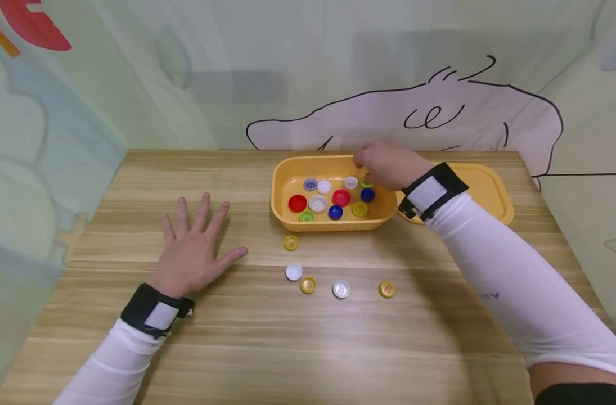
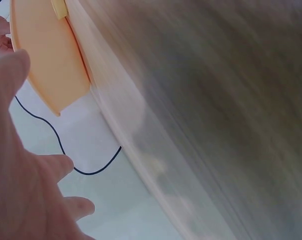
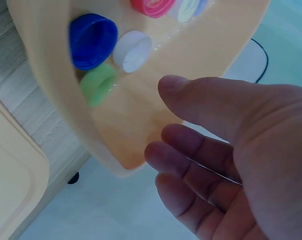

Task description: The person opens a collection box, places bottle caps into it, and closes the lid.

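Note:
My left hand (image 1: 188, 259) rests on the table to the left, fingers spread and holding nothing. A yellow plastic box (image 1: 333, 226) stands at the back of the table with several bottle caps inside, among them a red cap (image 1: 297, 203), a blue cap (image 3: 93, 41), a white cap (image 3: 133, 51) and a green cap (image 3: 98, 84). Over the far right corner of the box is my right hand (image 1: 391, 166). In the right wrist view its thumb (image 3: 200, 97) stands apart from the loosely bent fingers (image 3: 183, 167), with nothing between them.
In front of the box lie several caps: a yellow cap (image 1: 291, 242), a white cap (image 1: 294, 272), a silver cap (image 1: 341, 289) and more yellow ones. The yellow lid (image 1: 482, 188) lies flat right of the box. A printed wall (image 1: 308, 73) borders the table's back edge.

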`<state>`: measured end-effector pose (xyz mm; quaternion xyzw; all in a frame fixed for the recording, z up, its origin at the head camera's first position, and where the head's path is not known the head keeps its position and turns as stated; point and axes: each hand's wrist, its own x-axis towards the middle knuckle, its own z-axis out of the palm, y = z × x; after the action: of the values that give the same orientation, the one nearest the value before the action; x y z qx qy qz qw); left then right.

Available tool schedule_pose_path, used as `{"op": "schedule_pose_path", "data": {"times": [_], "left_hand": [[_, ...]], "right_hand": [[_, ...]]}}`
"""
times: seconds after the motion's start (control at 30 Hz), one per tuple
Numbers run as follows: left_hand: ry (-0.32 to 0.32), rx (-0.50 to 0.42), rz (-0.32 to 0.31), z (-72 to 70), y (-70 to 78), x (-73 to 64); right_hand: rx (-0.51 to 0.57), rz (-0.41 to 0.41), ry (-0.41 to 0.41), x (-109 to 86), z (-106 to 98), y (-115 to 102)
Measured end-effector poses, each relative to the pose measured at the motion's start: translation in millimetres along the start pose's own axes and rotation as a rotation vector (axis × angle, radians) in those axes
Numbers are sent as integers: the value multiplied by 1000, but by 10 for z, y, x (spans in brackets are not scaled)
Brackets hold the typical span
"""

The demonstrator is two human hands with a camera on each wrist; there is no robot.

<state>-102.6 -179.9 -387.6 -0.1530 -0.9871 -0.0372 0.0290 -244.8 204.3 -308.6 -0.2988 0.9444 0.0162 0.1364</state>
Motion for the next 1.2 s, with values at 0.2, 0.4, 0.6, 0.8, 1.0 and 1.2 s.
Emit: {"op": "schedule_pose_path", "data": {"times": [0.2,0.4,0.6,0.8,1.0,1.2], "left_hand": [[9,-13,11,-11,14,-9],[34,-33,58,-24,25,24],[109,-116,233,-89,85,82],[66,-194,365,-110,277,173],[5,-253,465,-80,498,260],[-34,-268,539,-46,624,341]], "right_hand": [[16,-7,58,-190,-87,-50],[28,-8,176,-528,-122,-121],[30,-39,303,-937,-51,-189],[31,-24,372,-1307,99,-248],[53,-14,412,-1607,323,-268],[84,40,403,-1825,579,-324]]}}
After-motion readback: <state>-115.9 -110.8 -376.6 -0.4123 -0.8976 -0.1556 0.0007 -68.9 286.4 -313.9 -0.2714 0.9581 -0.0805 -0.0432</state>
